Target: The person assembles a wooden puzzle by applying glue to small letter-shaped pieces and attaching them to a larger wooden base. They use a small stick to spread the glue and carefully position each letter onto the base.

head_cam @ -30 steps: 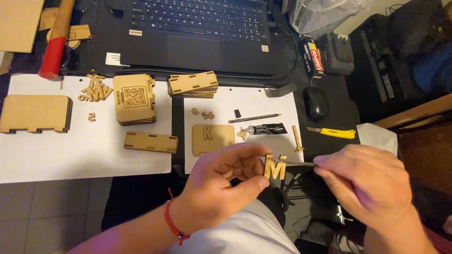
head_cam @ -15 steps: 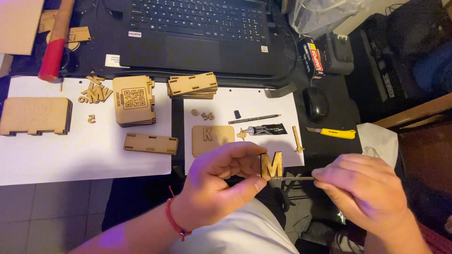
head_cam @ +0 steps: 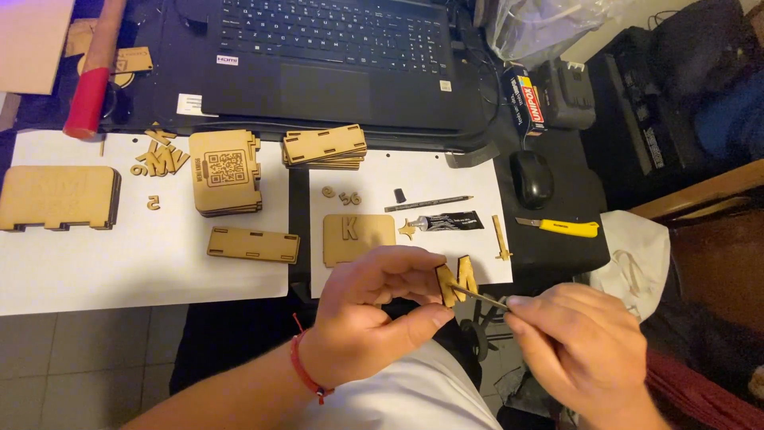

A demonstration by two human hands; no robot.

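**Pinched: wooden letter and thin stick**

Clamped between thumb and fingers, my left hand [head_cam: 370, 318] held the wooden letter [head_cam: 456, 280] just above the white sheet's [head_cam: 446, 171] near edge. My right hand [head_cam: 585, 350] gripped a thin stick [head_cam: 481, 297], its tip touching the letter's face.

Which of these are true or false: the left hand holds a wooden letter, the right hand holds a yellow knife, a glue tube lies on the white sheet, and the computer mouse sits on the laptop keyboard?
1. The left hand holds a wooden letter. True.
2. The right hand holds a yellow knife. False: it holds a thin stick against the letter; the yellow knife lies on the desk.
3. A glue tube lies on the white sheet. True.
4. The computer mouse sits on the laptop keyboard. False: it rests beside the laptop.
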